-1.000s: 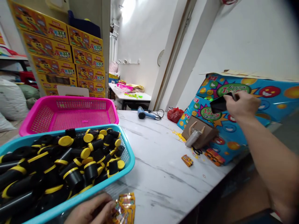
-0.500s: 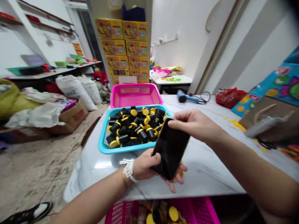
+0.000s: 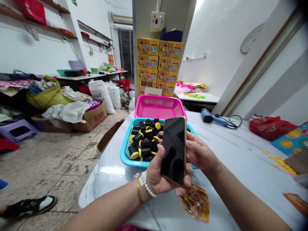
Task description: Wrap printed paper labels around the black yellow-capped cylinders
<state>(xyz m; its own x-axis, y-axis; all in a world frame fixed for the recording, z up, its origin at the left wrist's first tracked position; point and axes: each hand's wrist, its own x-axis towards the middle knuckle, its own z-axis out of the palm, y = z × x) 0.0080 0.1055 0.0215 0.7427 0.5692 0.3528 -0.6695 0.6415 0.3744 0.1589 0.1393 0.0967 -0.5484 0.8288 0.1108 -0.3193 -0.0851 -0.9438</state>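
Observation:
A dark-screened phone (image 3: 174, 150) is upright in front of me, above the near edge of a blue basket (image 3: 124, 158). My left hand (image 3: 160, 175) is wrapped round its lower part, thumb on the left side and fingertips showing at the right. My right hand (image 3: 201, 152) grips the phone's right edge, its fingers partly hidden behind it. Black canisters with yellow lids (image 3: 144, 144) fill the basket. Orange printed packets (image 3: 196, 202) lie on the marble-patterned table (image 3: 223, 199), just below my hands.
Behind the blue basket stands a pink basket (image 3: 160, 110). A blue tool with a cord (image 3: 213, 118) and a red bag (image 3: 267, 128) lie further right. Yellow boxes (image 3: 158, 67) are stacked at the back. A person's shoe (image 3: 45, 203) shows at lower left.
The phone has turned more upright. My right hand has moved from its top corner down to its right edge. The view has shifted left, and the orange packets now show on the table.

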